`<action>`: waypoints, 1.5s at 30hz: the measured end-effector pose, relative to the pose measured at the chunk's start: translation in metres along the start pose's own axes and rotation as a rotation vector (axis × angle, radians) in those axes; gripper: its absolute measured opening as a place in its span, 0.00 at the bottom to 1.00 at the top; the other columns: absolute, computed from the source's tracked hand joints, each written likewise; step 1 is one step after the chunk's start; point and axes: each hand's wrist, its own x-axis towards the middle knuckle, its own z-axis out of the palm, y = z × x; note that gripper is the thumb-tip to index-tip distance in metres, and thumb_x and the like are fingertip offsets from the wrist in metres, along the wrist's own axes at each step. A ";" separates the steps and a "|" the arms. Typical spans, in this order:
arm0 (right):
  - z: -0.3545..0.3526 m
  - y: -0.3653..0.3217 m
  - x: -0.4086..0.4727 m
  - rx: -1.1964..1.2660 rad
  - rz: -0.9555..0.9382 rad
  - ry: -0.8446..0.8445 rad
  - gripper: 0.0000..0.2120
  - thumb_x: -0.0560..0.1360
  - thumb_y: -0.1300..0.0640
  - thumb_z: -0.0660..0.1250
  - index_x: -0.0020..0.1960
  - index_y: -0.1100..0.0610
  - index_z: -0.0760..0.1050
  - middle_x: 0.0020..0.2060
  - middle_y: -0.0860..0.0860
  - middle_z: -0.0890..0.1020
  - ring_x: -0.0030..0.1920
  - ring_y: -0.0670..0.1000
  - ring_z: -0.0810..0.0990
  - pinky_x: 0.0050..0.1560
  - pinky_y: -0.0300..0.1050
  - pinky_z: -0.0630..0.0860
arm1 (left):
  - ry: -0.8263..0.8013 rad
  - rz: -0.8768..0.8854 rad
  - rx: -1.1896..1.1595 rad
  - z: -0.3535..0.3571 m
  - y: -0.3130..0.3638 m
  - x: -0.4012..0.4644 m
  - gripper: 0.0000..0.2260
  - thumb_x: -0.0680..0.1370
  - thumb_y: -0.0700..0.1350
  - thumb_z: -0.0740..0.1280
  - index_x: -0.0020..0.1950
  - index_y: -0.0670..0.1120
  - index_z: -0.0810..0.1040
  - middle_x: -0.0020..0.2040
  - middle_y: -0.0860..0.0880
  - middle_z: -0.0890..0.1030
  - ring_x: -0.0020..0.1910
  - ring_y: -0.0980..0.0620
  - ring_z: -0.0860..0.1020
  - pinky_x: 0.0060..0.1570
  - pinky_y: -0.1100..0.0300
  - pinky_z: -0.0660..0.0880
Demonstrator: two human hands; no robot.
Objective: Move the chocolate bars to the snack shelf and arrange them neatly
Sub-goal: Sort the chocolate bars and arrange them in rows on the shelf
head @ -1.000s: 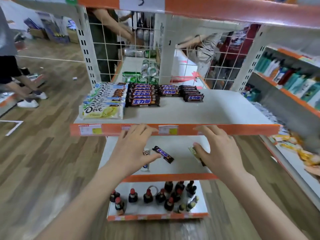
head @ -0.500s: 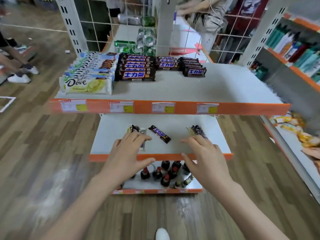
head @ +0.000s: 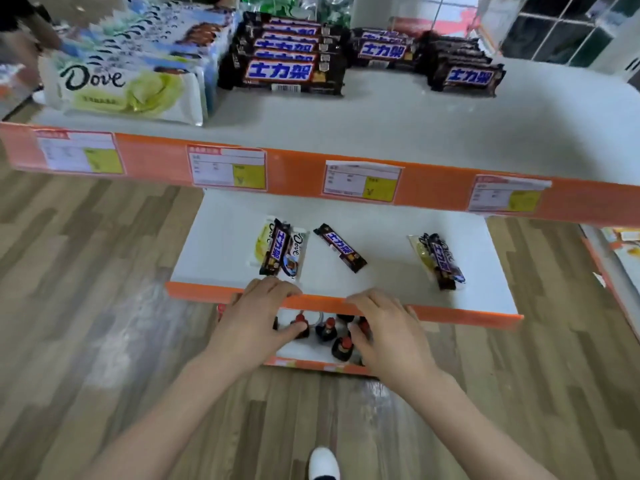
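Observation:
On the upper shelf (head: pixel 398 126) lie rows of white Dove bars (head: pixel 131 88) at the left and dark Snickers bars (head: pixel 287 71) in the middle, with more Snickers (head: pixel 464 76) to the right. The lower shelf (head: pixel 214 237) holds a Snickers bar on top of Dove bars (head: pixel 278 252), a single slanted Snickers bar (head: pixel 341 247), and another Snickers on a Dove bar (head: pixel 440 261). My left hand (head: pixel 256 320) and my right hand (head: pixel 388 330) hover at the lower shelf's orange front edge, fingers relaxed, holding nothing.
Small dark bottles with red caps (head: pixel 329 332) stand on the bottom shelf under my hands. Orange price strips with labels (head: pixel 360 181) front the shelves. Wooden floor (head: pixel 86 289) lies to the left, another shelf unit (head: pixel 620 251) at the right. My white shoe (head: pixel 323 464) shows below.
The view has tilted down and closer. Both hands have pulled back from the lower shelf's surface to its front edge, leaving the bars where they lie.

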 end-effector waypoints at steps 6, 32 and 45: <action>0.062 0.039 0.054 -0.108 -0.011 -0.045 0.18 0.74 0.54 0.62 0.63 0.45 0.70 0.59 0.43 0.73 0.59 0.49 0.72 0.53 0.46 0.67 | -0.174 -0.069 0.094 0.050 -0.040 0.052 0.21 0.74 0.56 0.66 0.66 0.54 0.68 0.64 0.54 0.69 0.65 0.54 0.66 0.61 0.54 0.67; 0.128 0.101 0.156 -0.255 -0.009 0.021 0.20 0.77 0.54 0.60 0.68 0.49 0.63 0.59 0.49 0.75 0.56 0.52 0.74 0.53 0.49 0.70 | 0.140 -0.176 -0.046 0.147 -0.037 0.126 0.21 0.75 0.30 0.57 0.64 0.44 0.74 0.68 0.42 0.62 0.64 0.43 0.64 0.55 0.56 0.70; 0.116 0.152 0.142 -0.196 0.096 0.023 0.18 0.75 0.44 0.63 0.60 0.51 0.65 0.51 0.49 0.76 0.52 0.52 0.76 0.51 0.49 0.71 | -0.036 0.105 0.231 0.145 -0.036 0.154 0.32 0.76 0.38 0.64 0.75 0.54 0.54 0.76 0.55 0.52 0.75 0.52 0.50 0.71 0.56 0.52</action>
